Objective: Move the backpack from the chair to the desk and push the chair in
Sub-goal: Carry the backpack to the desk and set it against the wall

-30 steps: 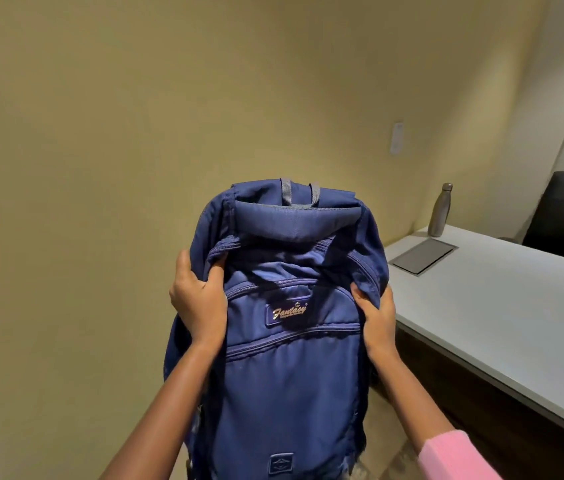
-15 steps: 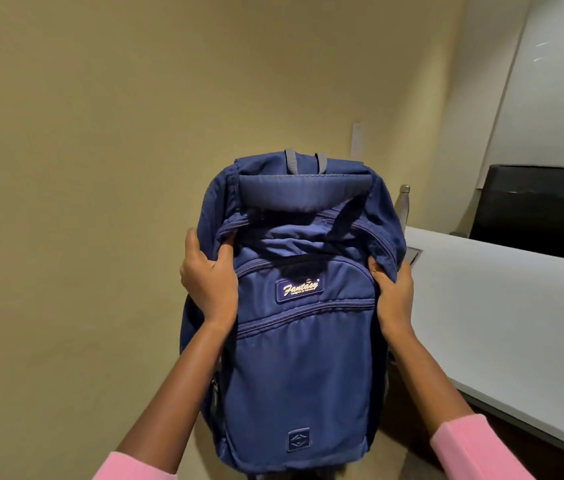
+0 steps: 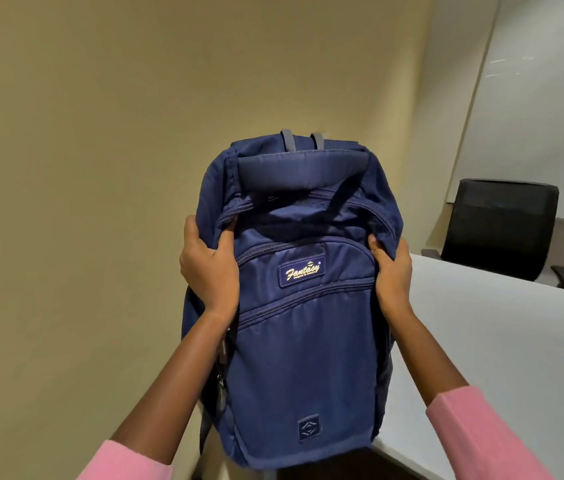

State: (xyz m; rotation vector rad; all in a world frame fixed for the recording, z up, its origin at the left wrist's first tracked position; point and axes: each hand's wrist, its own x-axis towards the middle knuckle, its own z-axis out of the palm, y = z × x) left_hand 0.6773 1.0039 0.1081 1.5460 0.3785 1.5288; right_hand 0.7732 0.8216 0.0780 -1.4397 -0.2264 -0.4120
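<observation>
You've carried the backpack (image 3: pixel 303 306) rightward: a second ago it hung before the bare wall with the desk (image 3: pixel 502 341) off at the right of the frame, and now its lower right corner overlaps the desk's near edge. The bottle and grey pad have slipped from sight behind it. The black chair (image 3: pixel 502 226) has slid from the right edge inward.

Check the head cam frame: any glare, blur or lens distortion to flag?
Head view: dim, warm light, no harsh shadows. Faint streaky glare on the whiteboard. Wide-angle bend shows in the desk edge and the slanted wall corner. The backpack and both hands, left hand and right hand, look sharp; the black chair is slightly soft.
</observation>
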